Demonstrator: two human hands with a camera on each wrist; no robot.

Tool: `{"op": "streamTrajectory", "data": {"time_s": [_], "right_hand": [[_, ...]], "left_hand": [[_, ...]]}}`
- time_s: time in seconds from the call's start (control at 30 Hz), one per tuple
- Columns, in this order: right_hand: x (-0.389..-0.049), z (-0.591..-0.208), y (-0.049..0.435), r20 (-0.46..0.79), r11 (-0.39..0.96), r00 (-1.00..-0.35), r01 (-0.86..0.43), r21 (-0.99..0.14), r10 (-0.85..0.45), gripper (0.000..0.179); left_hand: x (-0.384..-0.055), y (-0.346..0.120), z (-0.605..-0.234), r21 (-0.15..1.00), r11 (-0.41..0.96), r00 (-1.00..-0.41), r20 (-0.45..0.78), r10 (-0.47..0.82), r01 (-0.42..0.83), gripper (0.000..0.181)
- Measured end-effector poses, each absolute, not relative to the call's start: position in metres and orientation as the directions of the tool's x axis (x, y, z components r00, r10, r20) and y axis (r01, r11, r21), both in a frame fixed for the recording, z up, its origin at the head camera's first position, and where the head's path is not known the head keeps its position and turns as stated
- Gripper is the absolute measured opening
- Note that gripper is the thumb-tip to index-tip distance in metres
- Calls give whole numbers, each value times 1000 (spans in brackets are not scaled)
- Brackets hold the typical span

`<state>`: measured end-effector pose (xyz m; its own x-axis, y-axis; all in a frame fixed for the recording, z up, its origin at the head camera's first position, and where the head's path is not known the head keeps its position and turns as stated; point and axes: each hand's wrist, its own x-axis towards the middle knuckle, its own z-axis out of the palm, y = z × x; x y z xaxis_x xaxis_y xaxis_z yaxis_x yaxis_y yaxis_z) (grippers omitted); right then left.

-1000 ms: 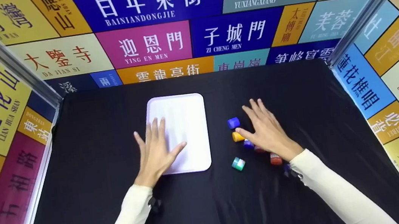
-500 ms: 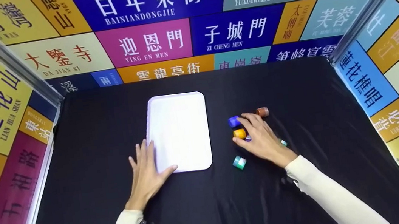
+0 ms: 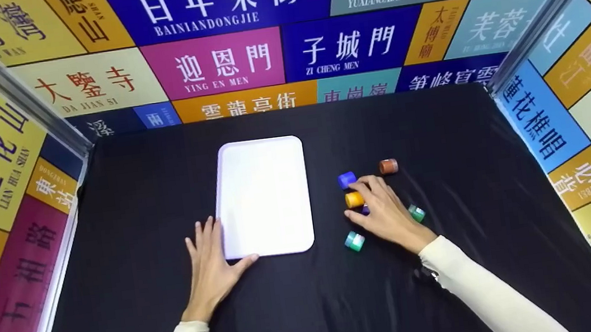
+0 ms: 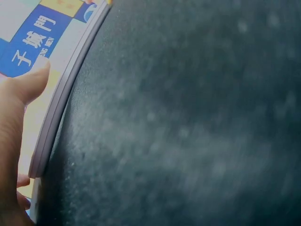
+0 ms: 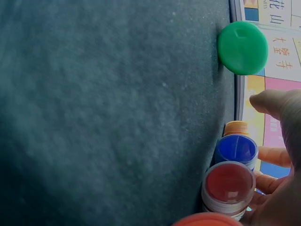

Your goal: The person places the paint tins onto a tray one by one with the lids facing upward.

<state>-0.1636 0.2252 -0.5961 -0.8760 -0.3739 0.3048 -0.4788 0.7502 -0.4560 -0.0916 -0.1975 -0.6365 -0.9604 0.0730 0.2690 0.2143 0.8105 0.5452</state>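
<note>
A white rectangular tray [image 3: 265, 198] lies on the black cloth. My left hand [image 3: 208, 270] is at its lower left corner, fingers straight along the left side and thumb at the bottom edge. My right hand [image 3: 386, 216] hovers over a cluster of small paint jars, thumb and fingers spread around a yellow jar [image 3: 353, 200]. A blue jar [image 3: 347, 180] lies just beyond the fingertips. In the right wrist view, the thumb is apart from the jars, and the fingers pass behind another blue jar [image 5: 236, 148] and a red jar [image 5: 229, 183]. The palm hides part of the cluster from above.
A teal-green jar [image 3: 355, 241] lies between tray and right wrist. A reddish-brown jar [image 3: 388, 166] is beyond the right hand, and a green jar [image 3: 417, 212] sits to its right. Printed panels [image 3: 213, 66] wall in the cloth-covered table [image 3: 134, 180] at back and sides.
The left hand has drawn back from over the tray to its lower left corner. The right hand has come down and left, closer around the yellow jar, uncovering the reddish-brown and green jars.
</note>
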Motion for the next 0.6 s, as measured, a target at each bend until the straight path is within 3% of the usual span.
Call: {"op": "streamTrajectory", "data": {"time_s": [0.6], "right_hand": [[-167,-606,227,255,748,-893,-449,-488,-370,56]], "left_hand": [[-88,-202,-646,550,810,-960,276,52,202,117]]}}
